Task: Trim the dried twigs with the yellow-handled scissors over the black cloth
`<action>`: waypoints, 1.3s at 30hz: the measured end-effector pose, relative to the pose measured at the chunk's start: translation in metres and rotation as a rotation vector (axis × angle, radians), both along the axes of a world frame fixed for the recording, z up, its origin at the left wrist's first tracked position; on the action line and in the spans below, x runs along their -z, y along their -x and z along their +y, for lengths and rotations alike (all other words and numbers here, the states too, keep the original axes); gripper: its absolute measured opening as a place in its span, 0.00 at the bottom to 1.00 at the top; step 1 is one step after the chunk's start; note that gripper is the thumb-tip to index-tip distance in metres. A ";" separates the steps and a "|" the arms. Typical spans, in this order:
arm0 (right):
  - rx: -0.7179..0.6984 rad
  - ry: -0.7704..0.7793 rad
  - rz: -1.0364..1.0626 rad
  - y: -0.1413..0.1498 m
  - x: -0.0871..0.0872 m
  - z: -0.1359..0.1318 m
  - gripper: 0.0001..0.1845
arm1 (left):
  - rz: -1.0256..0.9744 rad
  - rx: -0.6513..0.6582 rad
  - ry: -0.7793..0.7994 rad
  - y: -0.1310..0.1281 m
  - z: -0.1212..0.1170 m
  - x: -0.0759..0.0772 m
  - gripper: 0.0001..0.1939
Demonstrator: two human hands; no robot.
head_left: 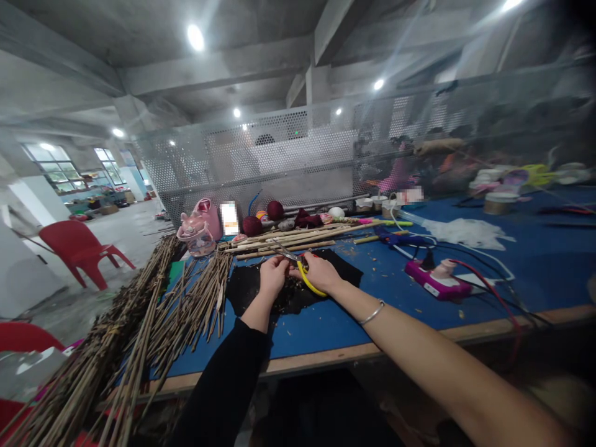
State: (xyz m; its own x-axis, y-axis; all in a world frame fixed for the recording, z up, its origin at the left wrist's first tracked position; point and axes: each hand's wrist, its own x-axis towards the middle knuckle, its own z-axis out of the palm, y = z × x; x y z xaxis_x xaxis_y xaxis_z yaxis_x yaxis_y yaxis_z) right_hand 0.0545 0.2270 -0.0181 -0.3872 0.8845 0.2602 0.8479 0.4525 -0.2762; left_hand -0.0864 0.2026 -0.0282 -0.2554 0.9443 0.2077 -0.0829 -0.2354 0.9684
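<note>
My right hand (pixel 322 272) is closed on a pair of scissors with yellow handles (pixel 307 284); their metal blades point up and to the left. My left hand (pixel 274 277) is beside the blades, its fingers pinched together on something too small to make out. Both hands are over a black cloth (pixel 244 288) with small bits scattered on it. Left of the cloth, thin brown sticks (pixel 195 304) lie spread on the blue table (pixel 321 335).
A thick bundle of twigs (pixel 107 329) lies along the table's left side. Behind the hands are long pale sticks (pixel 298 237), dark red yarn balls (pixel 252 226) and a pink container (pixel 198 239). A purple power strip (pixel 437 282) with cables sits at right, near a blue glue gun (pixel 403 239).
</note>
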 end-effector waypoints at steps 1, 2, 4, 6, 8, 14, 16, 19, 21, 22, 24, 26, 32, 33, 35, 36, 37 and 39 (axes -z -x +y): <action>0.010 0.018 -0.004 0.000 -0.001 0.000 0.31 | 0.014 -0.011 -0.006 0.001 0.000 0.001 0.09; 0.017 0.030 -0.006 0.000 -0.002 -0.001 0.31 | 0.031 -0.025 -0.010 0.001 0.001 0.002 0.09; 0.021 0.045 -0.007 0.000 -0.004 -0.001 0.32 | 0.057 -0.052 -0.012 0.002 0.001 0.003 0.09; 0.020 0.055 -0.014 0.000 -0.005 -0.001 0.32 | 0.049 -0.059 0.002 0.002 0.001 0.003 0.09; 0.024 0.059 -0.026 -0.001 -0.006 0.000 0.33 | 0.012 -0.051 0.028 0.002 0.001 0.003 0.09; 0.036 0.041 -0.045 -0.003 -0.005 0.001 0.33 | -0.072 -0.032 0.090 0.001 0.000 0.000 0.07; 0.034 0.034 -0.048 -0.003 -0.005 0.002 0.33 | -0.087 -0.020 0.101 0.001 0.000 -0.001 0.07; 0.048 0.020 -0.048 -0.003 -0.006 0.002 0.33 | -0.102 0.001 0.094 0.000 0.000 -0.001 0.08; 0.056 0.015 -0.044 -0.002 -0.006 0.001 0.32 | -0.102 0.008 0.079 0.000 -0.001 -0.001 0.08; 0.055 0.010 -0.038 -0.002 -0.006 0.001 0.32 | -0.096 0.009 0.071 0.000 0.000 -0.001 0.08; 0.039 0.010 -0.020 -0.001 -0.006 0.000 0.32 | -0.081 0.003 0.063 0.001 0.000 0.000 0.08; 0.014 0.022 0.011 -0.001 -0.005 0.000 0.32 | -0.061 0.001 0.061 0.001 0.002 0.001 0.07; -0.099 0.027 0.075 -0.002 -0.002 0.003 0.34 | 0.080 -0.054 0.071 0.000 -0.001 -0.002 0.03; -0.101 0.017 0.074 -0.003 -0.002 0.003 0.34 | 0.118 -0.073 0.066 0.000 -0.002 -0.004 0.04; -0.097 -0.003 0.069 -0.003 -0.002 0.004 0.34 | 0.199 -0.110 0.051 0.000 -0.004 -0.006 0.05; -0.093 -0.010 0.065 -0.003 -0.001 0.005 0.34 | 0.243 -0.126 0.045 0.001 -0.005 -0.006 0.05; -0.087 -0.012 0.063 -0.003 -0.001 0.005 0.34 | 0.289 -0.143 0.041 0.002 -0.005 -0.006 0.06; -0.082 -0.006 0.057 -0.003 0.000 0.006 0.34 | 0.376 -0.185 0.026 0.004 -0.005 -0.005 0.06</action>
State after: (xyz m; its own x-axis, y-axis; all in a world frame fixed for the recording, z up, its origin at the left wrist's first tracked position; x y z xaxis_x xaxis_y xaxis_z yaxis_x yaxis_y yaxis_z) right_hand 0.0575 0.2329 -0.0183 -0.4428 0.8486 0.2896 0.7907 0.5219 -0.3202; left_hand -0.0907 0.1980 -0.0235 -0.3325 0.8957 0.2954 0.3188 -0.1880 0.9290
